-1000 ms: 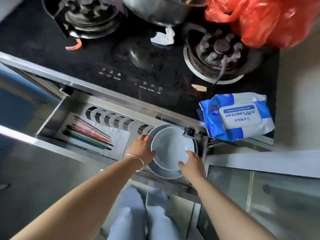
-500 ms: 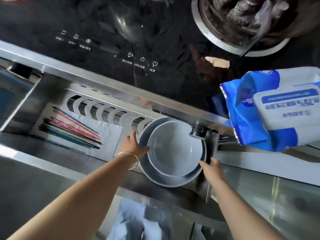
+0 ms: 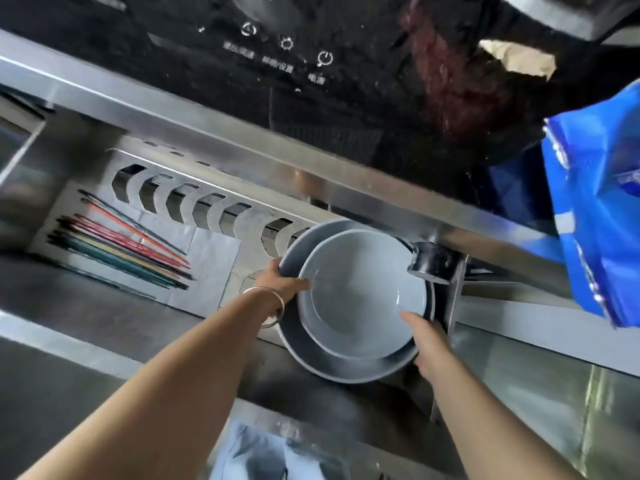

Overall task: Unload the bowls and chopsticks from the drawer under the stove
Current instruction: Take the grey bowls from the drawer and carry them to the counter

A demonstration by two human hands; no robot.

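Two grey-blue bowls are nested at the right end of the open steel drawer point(image 3: 104, 323): a small bowl point(image 3: 360, 289) sits inside a wider bowl point(image 3: 346, 368). My left hand point(image 3: 277, 282), with a bangle on the wrist, grips the stack's left rim, thumb over the edge. My right hand point(image 3: 427, 337) grips the right rim, thumb inside the small bowl. Several coloured chopsticks point(image 3: 124, 244) lie on a grey liner at the drawer's left.
The black stove top point(image 3: 311, 98) with touch controls overhangs the drawer. A blue wipes pack point(image 3: 595, 209) lies at the right edge. A black knob point(image 3: 433, 263) sits beside the bowls' far right rim. A slotted steel rack point(image 3: 194, 206) lines the drawer's back.
The camera has moved closer and lower. Both hands have closed on the bowl stack's rims, and the stack looks raised and tilted toward me compared with before.
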